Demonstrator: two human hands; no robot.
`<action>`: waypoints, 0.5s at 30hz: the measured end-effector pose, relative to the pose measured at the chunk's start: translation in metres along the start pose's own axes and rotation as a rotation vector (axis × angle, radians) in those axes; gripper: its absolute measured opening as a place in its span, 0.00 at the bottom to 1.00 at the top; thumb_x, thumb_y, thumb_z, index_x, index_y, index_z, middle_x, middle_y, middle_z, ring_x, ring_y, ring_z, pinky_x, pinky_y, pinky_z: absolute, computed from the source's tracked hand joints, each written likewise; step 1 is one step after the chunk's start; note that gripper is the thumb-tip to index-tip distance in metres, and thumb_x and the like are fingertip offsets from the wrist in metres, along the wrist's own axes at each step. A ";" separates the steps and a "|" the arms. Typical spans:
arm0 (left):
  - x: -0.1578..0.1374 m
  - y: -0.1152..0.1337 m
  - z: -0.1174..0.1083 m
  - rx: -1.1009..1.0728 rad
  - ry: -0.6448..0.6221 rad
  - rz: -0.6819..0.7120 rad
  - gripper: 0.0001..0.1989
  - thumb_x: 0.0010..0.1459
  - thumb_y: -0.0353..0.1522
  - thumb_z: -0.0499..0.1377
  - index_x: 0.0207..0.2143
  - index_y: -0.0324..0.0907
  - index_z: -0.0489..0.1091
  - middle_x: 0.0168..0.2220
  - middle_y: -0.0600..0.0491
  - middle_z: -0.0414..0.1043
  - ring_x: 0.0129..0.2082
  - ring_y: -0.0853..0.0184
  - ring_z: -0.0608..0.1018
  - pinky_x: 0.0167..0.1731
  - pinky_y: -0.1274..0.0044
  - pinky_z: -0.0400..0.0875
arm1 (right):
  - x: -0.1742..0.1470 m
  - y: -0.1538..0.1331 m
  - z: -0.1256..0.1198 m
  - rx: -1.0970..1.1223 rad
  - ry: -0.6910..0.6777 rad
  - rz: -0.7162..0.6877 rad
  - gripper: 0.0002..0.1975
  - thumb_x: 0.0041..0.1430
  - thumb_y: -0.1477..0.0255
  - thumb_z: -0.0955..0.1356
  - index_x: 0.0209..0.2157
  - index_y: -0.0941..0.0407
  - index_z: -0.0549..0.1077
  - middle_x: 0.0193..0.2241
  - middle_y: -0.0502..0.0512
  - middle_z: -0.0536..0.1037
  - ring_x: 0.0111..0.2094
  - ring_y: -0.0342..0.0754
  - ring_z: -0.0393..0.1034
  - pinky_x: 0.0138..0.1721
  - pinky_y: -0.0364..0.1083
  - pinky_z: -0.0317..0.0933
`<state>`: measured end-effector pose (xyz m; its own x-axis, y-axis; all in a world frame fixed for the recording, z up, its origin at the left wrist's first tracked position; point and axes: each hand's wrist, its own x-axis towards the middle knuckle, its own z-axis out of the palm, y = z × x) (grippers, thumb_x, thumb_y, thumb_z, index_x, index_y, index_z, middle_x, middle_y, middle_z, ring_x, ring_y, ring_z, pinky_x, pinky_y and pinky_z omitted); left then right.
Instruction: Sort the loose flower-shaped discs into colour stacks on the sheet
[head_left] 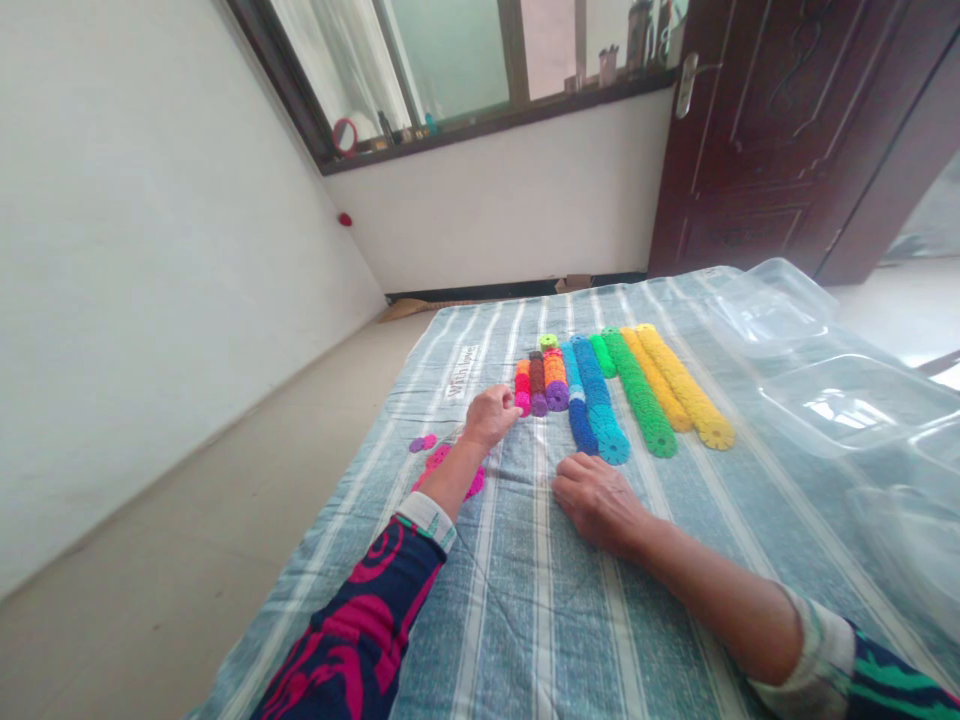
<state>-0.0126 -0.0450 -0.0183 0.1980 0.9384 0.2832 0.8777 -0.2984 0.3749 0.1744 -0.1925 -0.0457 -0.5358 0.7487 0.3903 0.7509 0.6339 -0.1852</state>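
Note:
Rows of toothed plastic discs lie on a striped blue-green cloth (525,600): long yellow (686,388), green (641,395) and blue rows (596,405), and short mixed orange, brown, red and purple rows (541,382). My left hand (491,415) is curled at the near end of the short red and pink row (523,388), touching it; whether it holds a disc is hidden. My right hand (596,500) rests palm down on the cloth just in front of the blue rows, fingers loosely bent, holding nothing. Loose pink and purple discs (435,458) lie left of my left forearm.
Clear plastic containers and lids (847,400) stand on the cloth's right side. A white wall is at the left, a window with a cluttered sill (480,115) at the back and a dark wooden door (787,130) at the back right. Tiled floor surrounds the cloth.

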 end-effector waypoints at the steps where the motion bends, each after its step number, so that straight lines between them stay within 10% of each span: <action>1: -0.001 -0.001 0.000 0.002 -0.013 -0.012 0.04 0.47 0.31 0.63 0.29 0.41 0.72 0.26 0.56 0.72 0.28 0.69 0.72 0.32 0.78 0.63 | 0.000 0.000 0.000 -0.002 0.002 0.001 0.10 0.63 0.78 0.65 0.27 0.58 0.72 0.29 0.53 0.71 0.33 0.47 0.59 0.33 0.47 0.46; 15: -0.004 0.004 0.005 -0.048 -0.043 0.003 0.03 0.49 0.30 0.60 0.24 0.41 0.69 0.24 0.56 0.70 0.27 0.69 0.71 0.32 0.78 0.61 | -0.001 0.000 0.000 -0.007 0.014 -0.003 0.10 0.63 0.78 0.65 0.26 0.57 0.72 0.28 0.53 0.71 0.33 0.47 0.59 0.33 0.47 0.46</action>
<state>-0.0075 -0.0495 -0.0224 0.2196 0.9439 0.2467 0.8553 -0.3079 0.4167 0.1747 -0.1933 -0.0455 -0.5324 0.7442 0.4035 0.7521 0.6346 -0.1781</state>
